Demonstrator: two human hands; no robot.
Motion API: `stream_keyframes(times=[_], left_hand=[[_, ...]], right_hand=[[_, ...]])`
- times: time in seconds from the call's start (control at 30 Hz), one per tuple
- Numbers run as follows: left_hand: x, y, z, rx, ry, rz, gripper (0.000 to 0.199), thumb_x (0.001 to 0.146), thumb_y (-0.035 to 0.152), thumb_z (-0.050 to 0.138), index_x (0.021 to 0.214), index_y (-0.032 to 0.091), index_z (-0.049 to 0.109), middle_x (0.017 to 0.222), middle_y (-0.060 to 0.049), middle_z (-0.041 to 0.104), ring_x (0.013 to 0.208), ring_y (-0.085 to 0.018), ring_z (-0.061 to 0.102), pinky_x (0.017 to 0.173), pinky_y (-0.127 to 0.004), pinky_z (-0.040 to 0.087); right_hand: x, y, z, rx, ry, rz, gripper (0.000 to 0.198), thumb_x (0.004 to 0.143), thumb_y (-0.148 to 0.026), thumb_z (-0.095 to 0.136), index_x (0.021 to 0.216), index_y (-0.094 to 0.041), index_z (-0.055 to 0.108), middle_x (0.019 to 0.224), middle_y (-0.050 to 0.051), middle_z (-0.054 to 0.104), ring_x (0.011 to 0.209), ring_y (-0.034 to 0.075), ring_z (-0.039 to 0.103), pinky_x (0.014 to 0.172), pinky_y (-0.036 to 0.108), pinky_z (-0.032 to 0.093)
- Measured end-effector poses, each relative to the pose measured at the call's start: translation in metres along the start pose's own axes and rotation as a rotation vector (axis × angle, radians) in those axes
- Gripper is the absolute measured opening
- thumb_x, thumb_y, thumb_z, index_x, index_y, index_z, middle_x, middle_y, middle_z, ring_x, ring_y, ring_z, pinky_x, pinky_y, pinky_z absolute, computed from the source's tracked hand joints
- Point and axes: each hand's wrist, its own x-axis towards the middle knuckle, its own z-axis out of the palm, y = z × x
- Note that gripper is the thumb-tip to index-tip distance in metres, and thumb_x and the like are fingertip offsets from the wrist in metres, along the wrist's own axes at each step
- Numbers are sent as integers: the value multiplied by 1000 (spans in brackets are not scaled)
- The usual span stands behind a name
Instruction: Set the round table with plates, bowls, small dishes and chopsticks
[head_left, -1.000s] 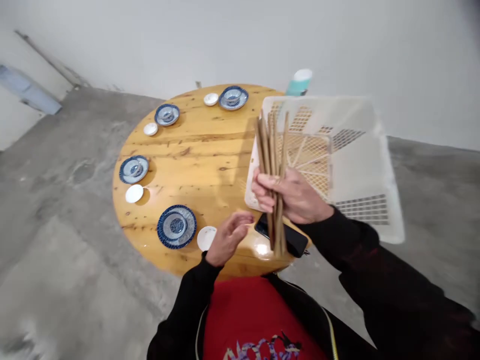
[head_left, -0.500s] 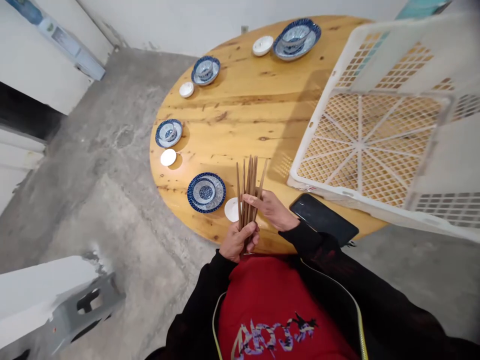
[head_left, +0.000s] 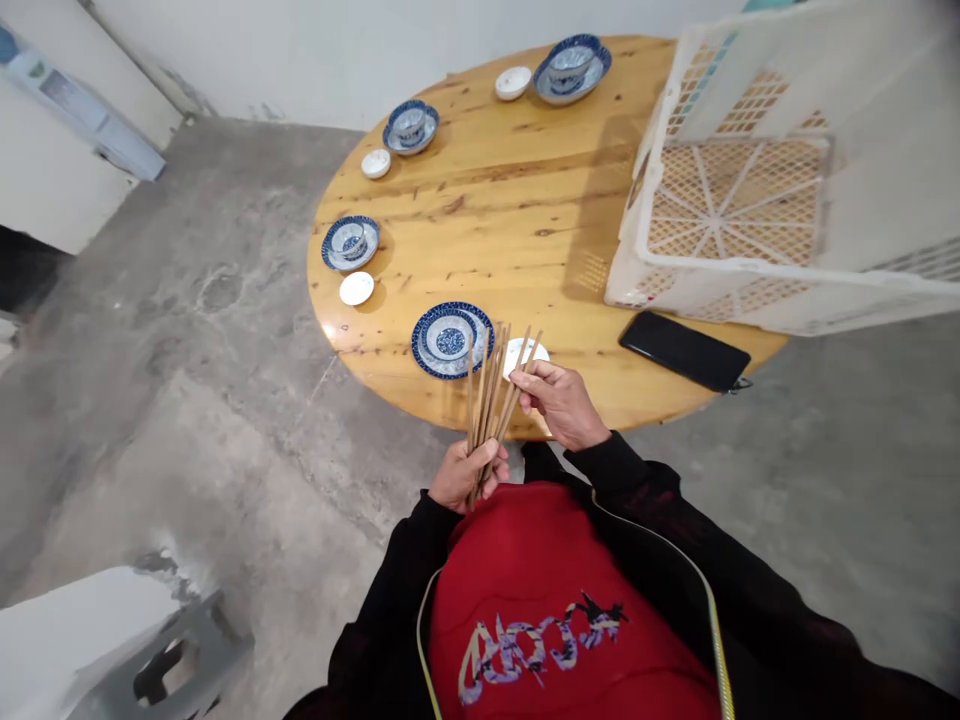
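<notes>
A bundle of brown chopsticks (head_left: 487, 390) points up and away from my body, its sticks fanned apart at the top. My left hand (head_left: 471, 472) is wrapped round the lower ends. With thumb and fingers my right hand (head_left: 559, 400) pinches a couple of the chopsticks on the right side of the fan. Just beyond the hands lies a blue-and-white plate (head_left: 420, 352) with a bowl (head_left: 451, 342) on it. Beside it a small white dish (head_left: 534, 350) is partly hidden behind the chopsticks and my right hand.
Similar settings line the round wooden table (head_left: 480, 230), such as a plate (head_left: 330, 250) beside a white dish (head_left: 356, 289). A large white plastic crate (head_left: 626, 255) stands at the right, with a black phone (head_left: 682, 350) before it. A grey stool (head_left: 165, 660) is at lower left.
My right hand has moved from the middle of the bundle to its right side and draws a couple of chopsticks apart. The view has shifted, and the table now sits farther from my body.
</notes>
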Motion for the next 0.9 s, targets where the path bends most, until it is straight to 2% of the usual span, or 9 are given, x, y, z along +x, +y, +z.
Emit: stream_keyframes(times=[0.2,0.33,0.47,0.6,0.7,0.8,0.9], left_hand=[[-23,-16,-33,61,68,30,62,68,68,82,89,13,64,64,0,67,39,-6,49,37,-21,30],[-28,-21,-44,63,116,30,61,65,63,85,91,11,67,69,-4,70,48,-9,58,41,-21,37],[-27,-23,-49,52,133,45,59,63,62,86,87,11,67,67,-3,69,47,-10,57,41,-22,38],[-21,-21,-53,77,150,54,53,65,57,84,84,12,67,63,-3,67,44,-10,55,40,-22,37],[-13,-19,-49,129,177,32,42,72,51,81,81,13,67,62,-3,67,44,-10,55,41,-21,36],[-2,-20,-41,222,227,44,31,78,43,77,77,14,65,62,-2,67,44,-9,55,43,-21,37],[8,-23,-34,294,287,55,26,80,38,74,74,15,64,63,-3,68,46,-10,56,46,-21,40]], right_hand=[[-24,27,24,-22,114,23,44,60,-52,92,64,-19,64,56,-1,58,43,8,47,41,21,39],[-26,30,24,-28,84,65,48,55,-55,94,73,-17,71,65,2,66,47,9,52,44,23,45],[-23,32,23,-39,23,101,56,52,-62,96,75,-15,74,60,2,65,49,10,55,48,23,51],[-18,37,22,-34,29,102,59,50,-66,98,71,-16,72,59,1,64,50,10,56,50,23,54],[-13,42,16,-50,68,115,60,47,-65,99,64,-17,66,54,0,61,47,10,55,48,22,54],[-7,45,4,-61,129,135,59,43,-59,102,59,-17,63,53,-1,59,47,9,54,47,22,55],[2,43,-13,-77,171,167,51,50,-46,103,60,-17,62,53,1,60,47,11,56,47,23,58]])
